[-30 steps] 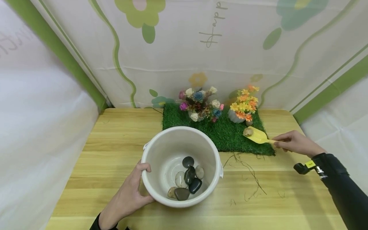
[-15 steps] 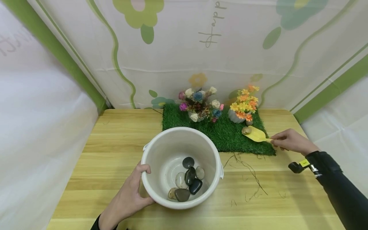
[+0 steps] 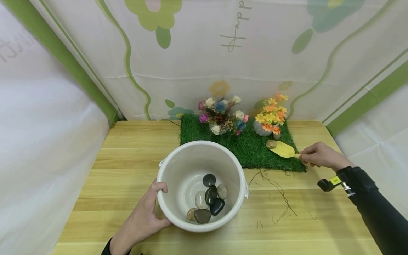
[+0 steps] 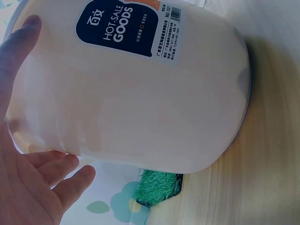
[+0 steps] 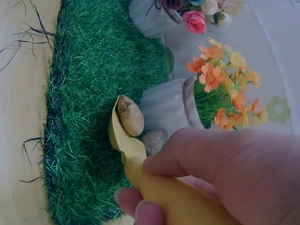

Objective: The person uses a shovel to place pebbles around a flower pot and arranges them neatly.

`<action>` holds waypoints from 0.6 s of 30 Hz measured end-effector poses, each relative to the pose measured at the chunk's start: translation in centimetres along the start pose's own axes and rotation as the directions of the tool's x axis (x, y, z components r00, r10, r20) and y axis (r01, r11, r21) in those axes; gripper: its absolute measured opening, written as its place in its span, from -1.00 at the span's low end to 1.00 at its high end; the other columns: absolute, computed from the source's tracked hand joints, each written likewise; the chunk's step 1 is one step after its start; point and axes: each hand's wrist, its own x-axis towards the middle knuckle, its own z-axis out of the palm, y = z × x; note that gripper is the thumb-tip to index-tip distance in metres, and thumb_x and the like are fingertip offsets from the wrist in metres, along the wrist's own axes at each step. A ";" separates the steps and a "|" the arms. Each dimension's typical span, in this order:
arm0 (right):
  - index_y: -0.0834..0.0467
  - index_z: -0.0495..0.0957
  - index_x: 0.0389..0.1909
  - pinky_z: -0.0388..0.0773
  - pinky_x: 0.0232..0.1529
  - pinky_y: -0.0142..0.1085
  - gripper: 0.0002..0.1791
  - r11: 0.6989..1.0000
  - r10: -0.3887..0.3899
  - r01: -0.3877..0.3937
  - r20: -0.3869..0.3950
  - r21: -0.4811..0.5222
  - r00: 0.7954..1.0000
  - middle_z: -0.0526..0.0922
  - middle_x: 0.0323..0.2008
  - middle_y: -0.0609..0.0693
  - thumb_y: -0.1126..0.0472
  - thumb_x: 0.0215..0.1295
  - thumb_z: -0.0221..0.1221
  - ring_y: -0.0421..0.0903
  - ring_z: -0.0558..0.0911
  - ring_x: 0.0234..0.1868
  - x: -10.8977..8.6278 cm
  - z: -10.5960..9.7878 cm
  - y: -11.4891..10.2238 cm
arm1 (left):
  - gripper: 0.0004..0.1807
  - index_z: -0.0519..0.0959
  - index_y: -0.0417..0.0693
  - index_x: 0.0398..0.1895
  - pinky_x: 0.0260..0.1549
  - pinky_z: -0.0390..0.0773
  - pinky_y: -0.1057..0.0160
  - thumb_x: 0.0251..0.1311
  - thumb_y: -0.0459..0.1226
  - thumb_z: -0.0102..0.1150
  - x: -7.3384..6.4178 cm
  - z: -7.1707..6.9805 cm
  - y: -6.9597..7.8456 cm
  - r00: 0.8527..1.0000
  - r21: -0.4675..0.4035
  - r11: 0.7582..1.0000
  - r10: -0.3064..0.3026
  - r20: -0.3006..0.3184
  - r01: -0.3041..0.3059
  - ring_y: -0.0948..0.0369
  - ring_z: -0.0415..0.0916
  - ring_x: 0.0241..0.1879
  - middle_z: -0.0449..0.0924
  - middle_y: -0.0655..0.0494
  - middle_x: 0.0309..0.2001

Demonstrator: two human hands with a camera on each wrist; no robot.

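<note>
My left hand point(image 3: 141, 214) grips the near left rim of a white bucket point(image 3: 200, 143), fingers over the edge and thumb against the outer wall. Several black, grey and pale stones point(image 3: 210, 194) lie at the bucket's bottom. Over on the right, my right hand point(image 3: 325, 156) pinches the handle of a small yellow shovel point(image 3: 283, 149). The blade is low over the artificial grass mat point(image 3: 255, 156). A tan stone point(image 5: 131, 116) sits at the blade's tip in the right wrist view. Beside it, close to a flowerpot, lies a greyish stone point(image 5: 154, 140), partly hidden by my thumb.
Two pots of artificial flowers stand on the mat: mixed roses point(image 3: 221, 115) and orange-yellow blooms point(image 3: 271, 115). Loose dark strands point(image 3: 277, 189) lie on the wooden table point(image 3: 127, 170). A printed white curtain point(image 3: 191, 63) rises behind the table.
My right hand has shifted slightly left with the shovel, and the tan stone has moved left to the blade's far tip. My left hand and the bucket stay nearly still.
</note>
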 end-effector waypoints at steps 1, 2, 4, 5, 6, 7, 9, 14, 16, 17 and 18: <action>0.34 0.51 -0.04 0.24 -0.60 -0.23 -0.56 1.000 0.002 -0.002 0.002 -0.008 1.000 0.55 -0.41 0.11 0.03 0.33 0.04 -0.08 0.33 -0.60 -0.1 -0.1 -0.1 | -0.25 0.20 -0.03 -0.09 0.08 0.28 0.19 -0.26 0.03 0.45 0.0 0.0 0.0 1.000 0.000 1.000 -0.001 0.000 0.001 -0.02 0.18 0.23 0.03 -0.04 0.38; 0.33 0.52 -0.04 0.24 -0.60 -0.23 -0.58 1.000 0.005 -0.005 0.002 -0.014 1.000 0.55 -0.42 0.10 0.05 0.33 0.04 -0.08 0.33 -0.60 -0.1 -0.1 -0.3 | -0.25 0.19 -0.03 -0.09 0.09 0.28 0.19 -0.26 0.03 0.45 0.0 0.0 0.0 1.000 0.000 1.000 -0.002 0.000 0.002 -0.02 0.17 0.23 0.02 -0.04 0.38; 0.34 0.52 -0.05 0.26 -0.59 -0.23 -0.59 1.000 0.005 -0.005 0.001 -0.030 1.000 0.56 -0.40 0.08 0.06 0.33 0.04 -0.08 0.35 -0.59 -0.3 -0.2 -0.7 | -0.25 0.19 -0.03 -0.10 0.09 0.27 0.17 -0.26 0.03 0.45 0.0 0.0 -0.1 1.000 -0.004 1.000 0.001 -0.002 -0.001 -0.03 0.15 0.25 0.00 -0.05 0.39; 0.34 0.53 -0.06 0.27 -0.58 -0.23 -0.59 0.999 0.006 -0.006 0.002 -0.042 1.000 0.57 -0.40 0.06 0.06 0.33 0.05 -0.08 0.37 -0.58 -0.3 -0.3 -0.9 | -0.24 0.19 -0.03 -0.10 0.09 0.27 0.17 -0.26 0.03 0.45 -0.1 0.0 -0.1 1.000 -0.005 1.000 0.002 -0.002 -0.002 -0.04 0.14 0.25 -0.01 -0.05 0.39; 0.34 0.53 -0.06 0.28 -0.57 -0.22 -0.59 0.999 0.006 -0.006 0.002 -0.052 1.000 0.57 -0.40 0.04 0.05 0.32 0.05 -0.08 0.39 -0.57 -0.4 -0.4 -1.1 | -0.24 0.19 -0.03 -0.10 0.09 0.27 0.17 -0.27 0.03 0.46 -0.1 0.0 -0.1 1.000 -0.006 1.000 0.004 -0.004 -0.004 -0.04 0.14 0.25 -0.01 -0.06 0.39; 0.34 0.53 -0.07 0.30 -0.56 -0.22 -0.58 0.998 0.006 -0.006 0.001 -0.066 1.000 0.57 -0.41 0.03 0.05 0.32 0.06 -0.07 0.41 -0.55 -0.4 -0.5 -1.2 | -0.24 0.19 -0.04 -0.10 0.09 0.27 0.17 -0.28 0.02 0.46 -0.1 0.0 0.0 1.000 -0.005 1.000 0.007 -0.005 -0.007 -0.04 0.13 0.25 -0.01 -0.06 0.39; 0.34 0.54 -0.09 0.33 -0.54 -0.21 -0.58 0.996 0.009 -0.009 0.000 -0.087 1.000 0.57 -0.42 0.01 0.04 0.31 0.07 -0.05 0.45 -0.53 -0.6 -0.6 -1.5 | -0.23 0.19 -0.05 -0.11 0.10 0.26 0.19 -0.29 0.00 0.47 0.0 0.0 0.1 1.000 0.000 1.000 0.008 -0.009 -0.008 -0.05 0.13 0.26 -0.02 -0.07 0.39; 0.34 0.54 -0.09 0.37 -0.56 -0.24 -0.61 0.994 0.030 -0.030 0.003 -0.101 1.000 0.55 -0.46 -0.01 0.08 0.30 0.08 -0.06 0.45 -0.55 -1.1 -1.2 -1.4 | -0.25 0.20 -0.08 -0.13 0.09 0.25 0.21 -0.35 -0.11 0.49 0.6 -0.6 1.9 1.000 0.011 1.000 0.015 -0.025 -0.015 -0.08 0.17 0.23 0.05 -0.14 0.36; 0.35 0.52 -0.06 0.36 -0.58 -0.26 -0.59 0.995 0.038 -0.037 0.008 -0.089 0.999 0.55 -0.47 -0.01 0.08 0.30 0.08 -0.08 0.44 -0.56 -1.4 -1.5 -1.2 | -0.27 0.20 -0.09 -0.15 0.08 0.25 0.20 -0.35 -0.15 0.48 1.0 -0.9 2.9 0.999 0.008 1.000 0.019 -0.029 -0.019 -0.11 0.18 0.22 0.07 -0.18 0.34; 0.35 0.51 -0.05 0.36 -0.58 -0.26 -0.58 0.996 0.041 -0.040 0.009 -0.080 0.999 0.54 -0.47 0.00 0.06 0.30 0.07 -0.09 0.44 -0.57 -1.6 -1.5 -1.1 | -0.28 0.20 -0.10 -0.15 0.08 0.25 0.18 -0.35 -0.17 0.48 1.2 -1.1 3.3 0.999 0.003 1.000 0.022 -0.029 -0.022 -0.12 0.17 0.22 0.07 -0.20 0.34; 0.35 0.51 -0.04 0.36 -0.59 -0.26 -0.57 0.997 0.040 -0.040 0.006 -0.071 0.999 0.54 -0.47 0.00 0.05 0.31 0.07 -0.09 0.43 -0.57 -1.8 -1.6 -0.9 | -0.29 0.20 -0.11 -0.16 0.08 0.25 0.19 -0.35 -0.17 0.48 1.3 -1.2 3.5 0.999 -0.001 1.000 0.021 -0.027 -0.021 -0.13 0.17 0.22 0.07 -0.20 0.34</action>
